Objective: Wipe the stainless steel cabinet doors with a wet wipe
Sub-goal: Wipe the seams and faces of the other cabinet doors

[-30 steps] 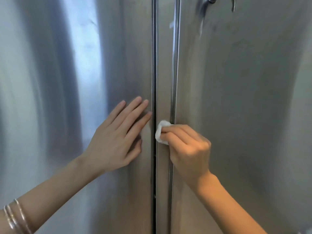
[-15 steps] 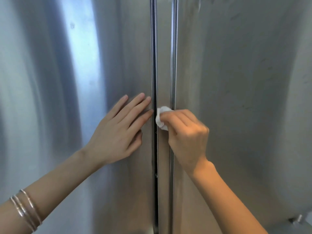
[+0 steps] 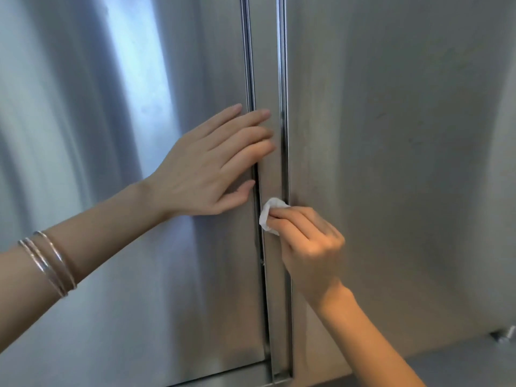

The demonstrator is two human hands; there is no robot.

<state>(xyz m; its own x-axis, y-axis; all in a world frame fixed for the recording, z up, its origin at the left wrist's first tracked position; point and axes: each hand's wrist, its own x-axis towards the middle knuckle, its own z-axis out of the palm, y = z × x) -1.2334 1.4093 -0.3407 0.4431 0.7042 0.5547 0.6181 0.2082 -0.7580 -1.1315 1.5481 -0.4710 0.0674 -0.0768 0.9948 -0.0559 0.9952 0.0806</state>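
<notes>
The bunched wet wipe [image 3: 268,217] presses the narrow strip [image 3: 266,65] between the cabinet doors [image 3: 391,163], pinched by the curled right hand [image 3: 310,247]. The left hand [image 3: 206,169] lies flat, its digits straight, bracing the left door [image 3: 111,135]. Firm, straight strokes along the grooves [image 3: 283,79] would likely clean best.

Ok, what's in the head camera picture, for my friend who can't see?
A right hand presses a white wet wipe on the strip beside the right steel door. The left hand rests flat on the left door, wearing bracelets.
</notes>
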